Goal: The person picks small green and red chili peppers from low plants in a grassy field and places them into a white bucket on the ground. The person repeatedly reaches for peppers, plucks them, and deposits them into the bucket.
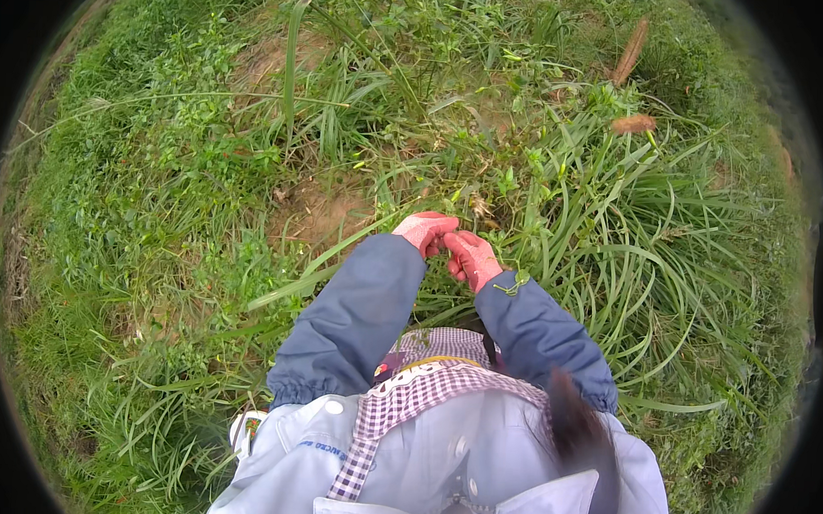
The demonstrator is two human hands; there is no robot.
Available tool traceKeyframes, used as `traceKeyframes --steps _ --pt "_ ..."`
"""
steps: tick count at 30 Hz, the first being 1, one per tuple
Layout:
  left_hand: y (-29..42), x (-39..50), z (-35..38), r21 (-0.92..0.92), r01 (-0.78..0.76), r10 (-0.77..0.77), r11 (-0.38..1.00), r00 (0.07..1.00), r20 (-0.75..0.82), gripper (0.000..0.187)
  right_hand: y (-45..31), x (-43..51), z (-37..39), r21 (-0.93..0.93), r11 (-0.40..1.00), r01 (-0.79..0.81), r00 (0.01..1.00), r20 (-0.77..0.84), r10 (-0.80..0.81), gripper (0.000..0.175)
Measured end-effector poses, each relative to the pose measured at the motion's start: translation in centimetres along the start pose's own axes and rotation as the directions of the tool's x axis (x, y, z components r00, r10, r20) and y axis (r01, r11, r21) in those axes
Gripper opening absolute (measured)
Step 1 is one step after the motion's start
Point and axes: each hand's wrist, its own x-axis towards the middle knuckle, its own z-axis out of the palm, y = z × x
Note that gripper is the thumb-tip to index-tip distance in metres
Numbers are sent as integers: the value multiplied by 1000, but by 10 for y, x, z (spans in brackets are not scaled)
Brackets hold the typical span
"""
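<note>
My left hand and my right hand wear coral-pink gloves and meet in front of my waist, fingertips together and curled. Whether something small is pinched between them is hidden by the fingers. A thin green sprig with a leaf lies against the cuff of my right blue sleeve cover. Just beyond the hands grow low leafy plants with slender yellow-green pods or buds. A pale, dried plant tuft is close to the right hand.
Long arching grass blades form a thick clump on the right. Bare brown soil shows ahead to the left. Two elongated reddish-brown objects lie at upper right. A tall grass stem crosses the upper left. My checked apron hangs below.
</note>
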Motion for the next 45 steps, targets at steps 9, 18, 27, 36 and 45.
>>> traceKeyframes --steps 9,18,27,36,45 --pt "-13 -10 -4 50 -21 32 999 971 -236 24 -23 -16 -2 22 966 257 961 100 -258 29" --pt "-31 -19 9 123 -15 44 992 970 -240 21 -20 29 -25 345 939 -7 1000 -2 8 16" --pt "-46 -24 25 259 -74 151 963 944 -294 43 -4 40 -37 259 964 -57 998 -26 65 18" --pt "-46 -19 23 352 1 100 936 958 -268 40 -31 -2 1 15 993 118 983 -142 -115 17" --pt "-58 -11 3 18 -68 71 997 956 -286 36 -70 -83 38 136 975 174 928 308 -208 26"
